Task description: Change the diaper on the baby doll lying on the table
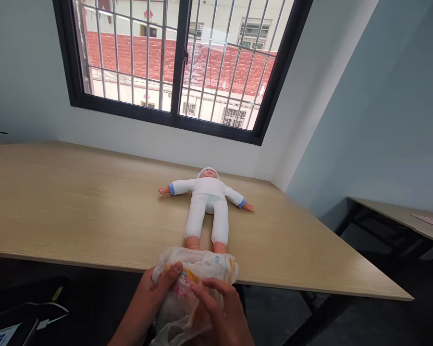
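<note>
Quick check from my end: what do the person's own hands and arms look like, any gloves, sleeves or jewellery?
Both are bare. The left hand and right hand wear no gloves, and no rings show on the fingers in view. The left forearm is uncovered, with no sleeve, watch or band visible. The right wrist runs off the bottom edge, so anything worn there cannot be told.

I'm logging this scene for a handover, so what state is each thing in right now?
Diaper: folded, held at the near table edge.
Left hand: gripping the diaper's left side.
Right hand: fingers on the diaper's front.
Doll: lying on its back, arms spread, dressed in white.
Table: bearing the doll.
Window: shut, barred.
</note>
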`<state>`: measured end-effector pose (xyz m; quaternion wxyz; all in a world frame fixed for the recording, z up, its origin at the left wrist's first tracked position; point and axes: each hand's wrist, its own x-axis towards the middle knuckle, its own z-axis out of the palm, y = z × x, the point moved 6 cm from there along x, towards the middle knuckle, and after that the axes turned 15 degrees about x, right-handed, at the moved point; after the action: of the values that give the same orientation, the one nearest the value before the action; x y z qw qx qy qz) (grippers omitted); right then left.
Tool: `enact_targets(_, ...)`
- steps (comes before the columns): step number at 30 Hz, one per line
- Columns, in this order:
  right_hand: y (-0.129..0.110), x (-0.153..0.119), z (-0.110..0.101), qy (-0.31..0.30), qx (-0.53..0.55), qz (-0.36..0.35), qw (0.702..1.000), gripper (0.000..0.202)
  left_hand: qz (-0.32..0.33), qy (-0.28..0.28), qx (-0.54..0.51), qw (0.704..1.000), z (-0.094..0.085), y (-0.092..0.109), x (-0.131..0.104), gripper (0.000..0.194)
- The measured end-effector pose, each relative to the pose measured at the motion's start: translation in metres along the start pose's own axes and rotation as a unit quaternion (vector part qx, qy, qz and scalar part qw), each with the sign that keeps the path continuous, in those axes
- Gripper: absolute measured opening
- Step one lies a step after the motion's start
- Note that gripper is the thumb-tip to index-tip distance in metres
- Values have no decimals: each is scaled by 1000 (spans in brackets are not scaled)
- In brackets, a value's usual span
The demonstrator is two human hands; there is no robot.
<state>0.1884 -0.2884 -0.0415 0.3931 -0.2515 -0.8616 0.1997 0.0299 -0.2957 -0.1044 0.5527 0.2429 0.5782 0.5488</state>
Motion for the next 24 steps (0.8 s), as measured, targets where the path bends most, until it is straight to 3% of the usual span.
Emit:
enact_targets(5, 21, 8, -29, 105, 40, 75, 991, 19, -11, -19, 4, 1000, 1, 2, 0, 58)
enact_targets(10, 48, 7, -51, 117, -18, 161, 980, 24, 2, -56, 24, 998, 4, 9, 1, 54)
enact_targets(14, 57, 4, -64, 131, -120, 143, 974, 33, 17, -73, 28, 997, 9, 13, -3, 47)
enact_targets(18, 51, 4, -82, 167, -183, 118, 962, 35, 35, -82, 36, 995, 13, 11, -3, 44)
enact_targets(21, 40, 3, -90, 185, -164, 105, 963, 31, 47, -80, 59, 994, 13, 10, -1, 47)
enact_targets(24, 27, 7, -78, 114, -82, 69, 988, 34, 47, -95, 90, 990, 15, 9, -3, 48)
